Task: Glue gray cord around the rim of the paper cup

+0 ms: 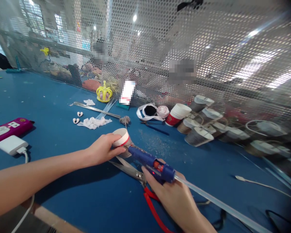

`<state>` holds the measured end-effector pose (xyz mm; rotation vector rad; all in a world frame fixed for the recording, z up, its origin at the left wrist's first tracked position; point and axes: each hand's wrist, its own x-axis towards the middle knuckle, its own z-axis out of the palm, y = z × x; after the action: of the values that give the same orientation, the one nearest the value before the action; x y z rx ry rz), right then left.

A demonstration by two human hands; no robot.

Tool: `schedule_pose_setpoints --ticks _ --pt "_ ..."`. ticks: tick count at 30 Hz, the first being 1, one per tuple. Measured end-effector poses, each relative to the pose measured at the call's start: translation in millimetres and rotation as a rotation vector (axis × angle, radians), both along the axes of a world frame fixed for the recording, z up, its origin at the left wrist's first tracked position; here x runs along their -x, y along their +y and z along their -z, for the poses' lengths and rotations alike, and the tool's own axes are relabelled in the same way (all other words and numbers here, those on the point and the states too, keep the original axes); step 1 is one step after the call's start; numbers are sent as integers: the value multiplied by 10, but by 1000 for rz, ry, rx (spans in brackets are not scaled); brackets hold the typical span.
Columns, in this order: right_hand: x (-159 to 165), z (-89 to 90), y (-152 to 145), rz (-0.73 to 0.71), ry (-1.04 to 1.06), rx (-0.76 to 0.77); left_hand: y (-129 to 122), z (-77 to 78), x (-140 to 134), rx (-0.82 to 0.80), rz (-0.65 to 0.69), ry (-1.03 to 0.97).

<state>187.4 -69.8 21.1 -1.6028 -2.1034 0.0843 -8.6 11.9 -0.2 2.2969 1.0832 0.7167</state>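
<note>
Head view: two hands, both mine, both busy. The fingers of my left hand (100,150) grasp one white paper cup with a red stripe (126,139), tilted just above the blue counter (58,136), its mouth showing a white inside. The fingers of my right hand (176,195) are wrapped round one dark blue glue gun (145,158), nozzle at the cup's side; touching or not, I cannot tell. One long translucent glue stick (208,192) runs into its back end.

Counted nearby: one pair of red-handled steel scissors (141,177), lying under my work; one small ball of grey cord (124,120), just beyond the cup, a strand leading down towards it; one pair of blue-handled pliers (157,128); two small white-and-black pieces (78,117); one roll of pale pink ribbon (163,111).

Containers: one stack of red-and-white paper cups (178,114), leaning, each nested in the next, too tight to count. Right of it, several grey and brown cord-covered cups (199,136), overlapping and blurred, no firm count. One yellow crown-shaped piece (104,92) with something pale pink within its bars.

Far left: one magenta power strip (12,128), one white charger (12,144) beside it, a white cable attached.
</note>
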Motion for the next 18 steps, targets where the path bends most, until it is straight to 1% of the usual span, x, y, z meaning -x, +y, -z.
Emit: schedule_pose_setpoints --ticks 3,7,9,14,18 --pt "-31 42 -6 17 9 22 -5 -6 12 12 39 -33" --pt "-121 134 -20 -7 -14 -31 -9 -8 17 19 55 -56" --pt "-156 152 -17 0 -15 -31 -6 -5 16 27 61 -61" --pt "-135 88 10 30 -14 -18 10 -10 32 33 83 -57" --pt "-76 35 13 7 -20 -22 27 -34 59 25 156 -85"
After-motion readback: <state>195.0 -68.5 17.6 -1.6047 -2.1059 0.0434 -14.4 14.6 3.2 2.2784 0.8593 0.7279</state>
